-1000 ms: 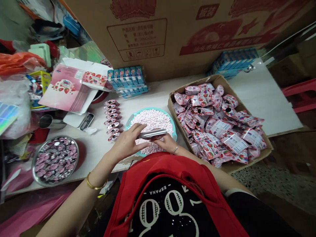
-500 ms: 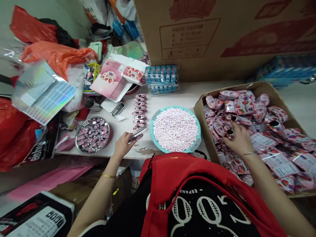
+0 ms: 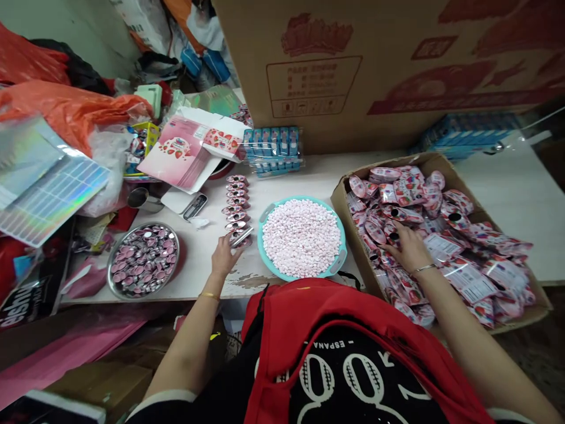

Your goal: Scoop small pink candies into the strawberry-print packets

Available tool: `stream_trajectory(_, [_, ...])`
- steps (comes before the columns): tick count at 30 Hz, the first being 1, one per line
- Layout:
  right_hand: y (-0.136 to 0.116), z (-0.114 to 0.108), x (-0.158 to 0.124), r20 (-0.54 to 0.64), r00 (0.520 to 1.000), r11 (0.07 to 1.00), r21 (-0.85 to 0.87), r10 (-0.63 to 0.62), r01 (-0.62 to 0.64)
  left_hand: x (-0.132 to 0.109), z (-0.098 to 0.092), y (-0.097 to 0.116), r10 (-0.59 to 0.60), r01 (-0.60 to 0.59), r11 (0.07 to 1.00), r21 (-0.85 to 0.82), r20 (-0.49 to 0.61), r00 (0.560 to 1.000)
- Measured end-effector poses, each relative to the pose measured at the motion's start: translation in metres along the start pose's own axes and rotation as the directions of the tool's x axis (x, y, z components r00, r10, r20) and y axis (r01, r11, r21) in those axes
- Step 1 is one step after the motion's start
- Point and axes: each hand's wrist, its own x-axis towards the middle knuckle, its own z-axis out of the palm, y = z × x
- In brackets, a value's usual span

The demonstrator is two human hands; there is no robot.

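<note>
My left hand (image 3: pixel 225 257) is closed round a small metal tin (image 3: pixel 241 237), at the near end of a column of pink packets (image 3: pixel 236 201) standing on the table. Over the left part of an open carton (image 3: pixel 541 297) full of pink strawberry-print packets (image 3: pixel 468 280), my right hand (image 3: pixel 409 248) has its fingers round a packet with a dark round opening (image 3: pixel 392 235). Between my hands sits a turquoise basin (image 3: pixel 263 250) holding many small pale pink candies (image 3: pixel 301 237). To the left, a steel bowl (image 3: pixel 178 253) contains pink and silver caps (image 3: pixel 143 259).
Behind the basin stand clear trays of blue packs (image 3: pixel 271 147) and a large cardboard box (image 3: pixel 318 76). Pink printed cards (image 3: pixel 176 156), an open metal tin (image 3: pixel 194 206), a metal cup (image 3: pixel 143 199) and orange bags (image 3: pixel 66 112) crowd the left side.
The view has shifted, so table items appear further left. My left hand with the tin is now nearer the column's end packet. My right hand remains at the packet in the carton.
</note>
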Motion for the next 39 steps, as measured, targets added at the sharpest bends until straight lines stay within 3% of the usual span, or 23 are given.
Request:
stream_trajectory(2, [0.003,-0.004,0.000,0.027,1.000,1.000,0.006,0.002,-0.002,-0.007,-0.009,0.004,0.025,-0.036,0.993,-0.115,-0.099,0.995])
stream_trajectory(4, [0.001,-0.010,-0.001,0.001,0.999,0.998,0.037,0.042,-0.042,-0.016,-0.023,0.011,0.143,-0.156,0.966,-0.205,-0.077,0.987])
stream_trajectory(6, [-0.006,-0.018,-0.002,-0.091,0.987,0.988,0.102,0.129,-0.119,-0.028,-0.038,0.025,0.280,-0.263,0.933,-0.245,0.036,0.959])
stream_trajectory(8, [-0.019,-0.031,-0.003,-0.223,0.943,0.958,0.204,0.247,-0.203,-0.039,-0.049,0.045,0.350,-0.318,0.929,-0.188,0.171,0.921])
stream_trajectory(10, [-0.038,-0.048,-0.005,-0.338,0.876,0.911,0.344,0.345,-0.226,-0.044,-0.050,0.070,0.342,-0.338,0.939,-0.062,0.276,0.898])
stream_trajectory(12, [-0.061,-0.066,-0.007,-0.377,0.842,0.850,0.500,0.387,-0.167,-0.043,-0.041,0.096,0.297,-0.329,0.943,0.044,0.328,0.897])
stream_trajectory(15, [-0.096,-0.080,-0.008,-0.249,0.901,0.713,0.696,0.355,-0.089,-0.031,-0.012,0.129,0.255,-0.294,0.953,0.068,0.339,0.906])
stream_trajectory(18, [-0.123,-0.071,-0.012,-0.059,0.948,0.562,0.816,0.314,-0.136,-0.018,0.017,0.151,0.274,-0.285,0.958,-0.013,0.321,0.907])
stream_trajectory(21, [-0.141,-0.046,-0.018,0.047,0.955,0.463,0.867,0.293,-0.185,-0.010,0.034,0.157,0.285,-0.276,0.959,-0.070,0.292,0.913])
stream_trajectory(24, [-0.150,-0.025,-0.019,0.110,0.960,0.400,0.892,0.259,-0.210,-0.006,0.038,0.149,0.337,-0.292,0.935,-0.201,0.250,0.908])
stream_trajectory(26, [-0.153,-0.019,-0.015,0.108,0.968,0.429,0.881,0.226,-0.198,-0.005,0.037,0.141,0.380,-0.305,0.897,-0.322,0.206,0.902])
stream_trajectory(31, [-0.152,-0.020,-0.001,-0.041,0.995,0.657,0.754,0.089,-0.028,-0.002,0.021,0.129,0.445,-0.319,0.801,-0.507,0.148,0.883])
stream_trajectory(36, [-0.156,-0.020,0.011,-0.113,0.992,0.777,0.618,-0.060,0.118,0.003,-0.021,0.136,0.530,-0.396,0.720,-0.570,0.082,0.844])
stream_trajectory(39, [-0.164,-0.019,0.017,-0.110,0.986,0.787,0.594,-0.128,0.169,0.007,-0.054,0.150,0.583,-0.456,0.708,-0.540,0.081,0.809])
